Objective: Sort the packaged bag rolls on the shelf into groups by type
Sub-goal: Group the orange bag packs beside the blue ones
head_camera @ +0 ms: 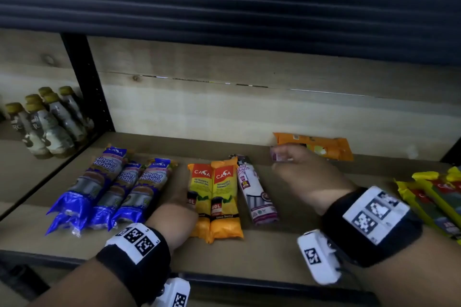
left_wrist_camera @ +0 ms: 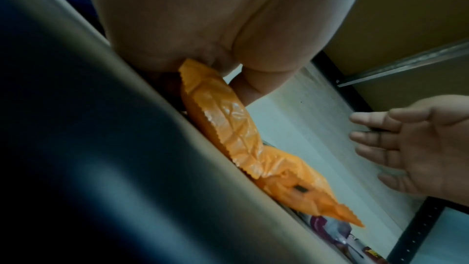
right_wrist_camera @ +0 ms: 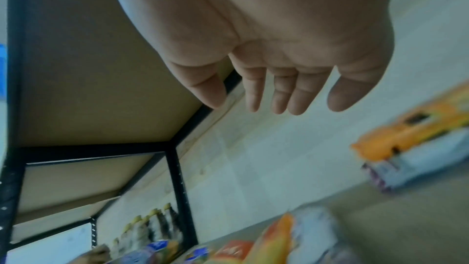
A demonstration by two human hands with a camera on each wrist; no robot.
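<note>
On the shelf [head_camera: 287, 247] the sorting is well advanced, I judge. Three blue rolls [head_camera: 109, 189] lie together at 9 o'clock, two orange rolls [head_camera: 215, 197] are side by side in the middle, and one white roll [head_camera: 254, 194] is just beside them. What is left, it seems, is a lone orange roll [head_camera: 321, 146] at the back wall, at 1 o'clock, and a yellow pile [head_camera: 434, 197] at 3 o'clock. The right hand [head_camera: 304, 177] hovers with fingers apart and holds nothing; the lone orange roll lies just behind it, near the fingertips. The left hand [head_camera: 178, 204] touches the left side of the orange pair; whether its fingers curl around the roll, I cannot tell.
</note>
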